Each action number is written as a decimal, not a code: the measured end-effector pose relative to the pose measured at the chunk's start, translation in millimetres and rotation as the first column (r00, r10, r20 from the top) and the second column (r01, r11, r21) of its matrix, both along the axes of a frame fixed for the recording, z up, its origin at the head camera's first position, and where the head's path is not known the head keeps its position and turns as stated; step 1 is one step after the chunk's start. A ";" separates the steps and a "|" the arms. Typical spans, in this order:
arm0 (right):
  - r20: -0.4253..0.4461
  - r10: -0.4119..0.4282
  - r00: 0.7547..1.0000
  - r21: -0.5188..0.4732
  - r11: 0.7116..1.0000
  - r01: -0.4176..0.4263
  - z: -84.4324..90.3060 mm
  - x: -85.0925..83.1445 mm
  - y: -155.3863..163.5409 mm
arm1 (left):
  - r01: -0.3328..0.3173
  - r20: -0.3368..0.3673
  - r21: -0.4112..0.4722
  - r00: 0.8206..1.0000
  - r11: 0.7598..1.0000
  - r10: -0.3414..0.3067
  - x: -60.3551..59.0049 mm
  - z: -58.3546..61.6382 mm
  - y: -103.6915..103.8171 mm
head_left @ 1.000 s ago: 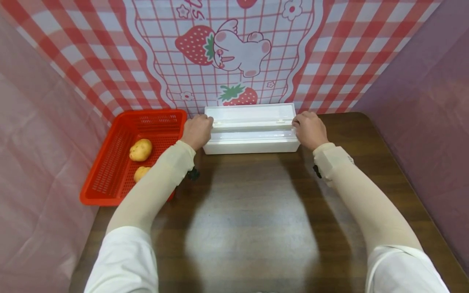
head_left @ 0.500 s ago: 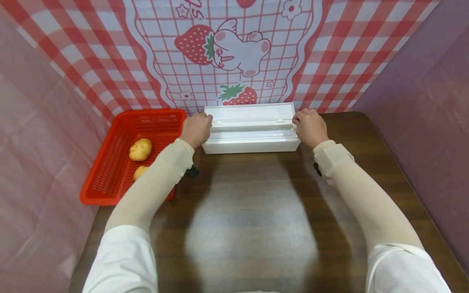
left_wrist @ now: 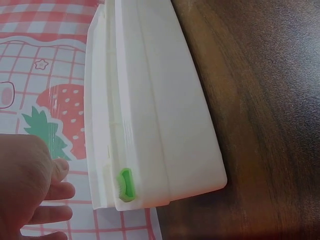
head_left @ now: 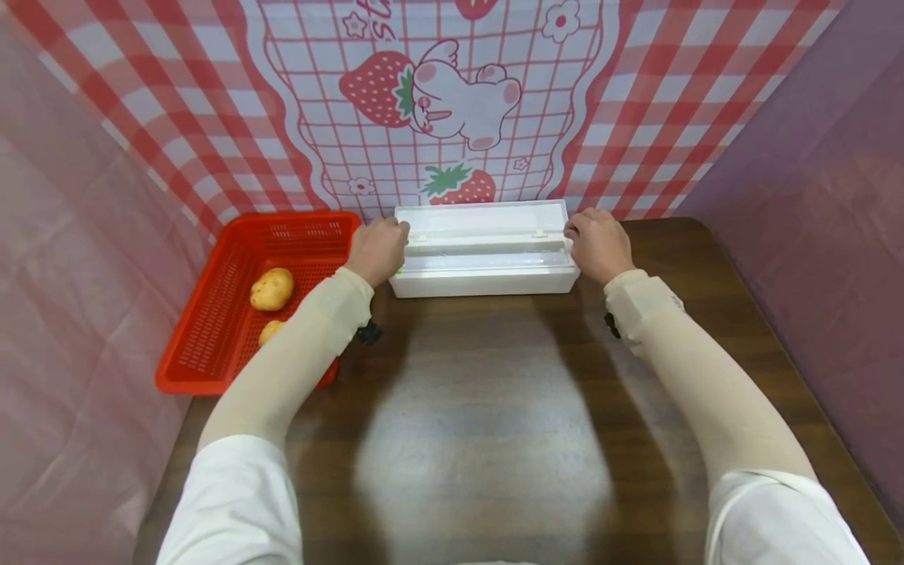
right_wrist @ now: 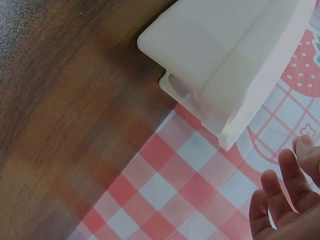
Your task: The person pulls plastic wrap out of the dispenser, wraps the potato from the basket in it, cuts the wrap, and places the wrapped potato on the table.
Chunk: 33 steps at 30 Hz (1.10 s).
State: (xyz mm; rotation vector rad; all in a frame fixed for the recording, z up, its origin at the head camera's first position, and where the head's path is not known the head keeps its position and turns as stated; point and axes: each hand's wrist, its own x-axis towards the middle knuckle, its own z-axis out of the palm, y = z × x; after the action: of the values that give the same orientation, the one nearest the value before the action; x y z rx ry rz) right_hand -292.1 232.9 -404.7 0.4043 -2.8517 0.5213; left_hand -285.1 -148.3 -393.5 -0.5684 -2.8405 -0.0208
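**A left hand (head_left: 379, 249) and a right hand (head_left: 600, 245) flank a long white box (head_left: 487, 283)**

From the head view, we see the white box at the far edge of the brown table (head_left: 487, 439), in front of a red-and-white checked cloth (head_left: 646, 102) printed with strawberries. Its lid (head_left: 483, 218) is raised at the back, and we make out something clear and shiny inside. The left hand is at one end and the right hand at the other; from here we cannot tell whether either touches the box. To the left, a red basket (head_left: 194, 387) holds a whole potato (head_left: 271, 289) and a second potato (head_left: 269, 332), partly hidden by the left arm (head_left: 297, 365). White sleeves (head_left: 233, 502) cover both upper arms.

From the left wrist view, we find a green piece (left_wrist: 127, 185) at the near end of the box. The left hand is beside it with a gap between, its fingers (left_wrist: 52, 215) loosely bent and gripping nothing.

From the right wrist view, we look at the other end of the box, over the table edge and cloth. The right hand is just beside it, not touching, its fingers (right_wrist: 274, 195) relaxed, slightly apart and holding nothing.
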 end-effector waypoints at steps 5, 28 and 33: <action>0.008 -0.004 1.000 0.007 1.000 0.004 3.5 0.5 0.4 | 0.008 -0.023 0.009 1.000 1.000 -0.008 0.3 2.0 0.3; -0.053 0.004 0.999 -0.007 1.000 -0.004 12.4 -0.3 -1.7 | -0.019 0.029 0.025 0.999 1.000 0.018 -1.7 11.6 0.3; -0.048 -0.008 0.999 -0.034 0.999 0.007 14.2 0.0 -2.5 | -0.030 0.047 0.032 0.999 0.999 0.028 -1.3 14.3 1.3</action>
State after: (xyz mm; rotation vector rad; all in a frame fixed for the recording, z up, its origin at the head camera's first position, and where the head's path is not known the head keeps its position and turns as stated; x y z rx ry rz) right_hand -292.1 230.4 -390.5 0.3946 -2.7937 0.5497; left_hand -286.3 -147.0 -379.2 -0.5262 -2.8871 -0.0756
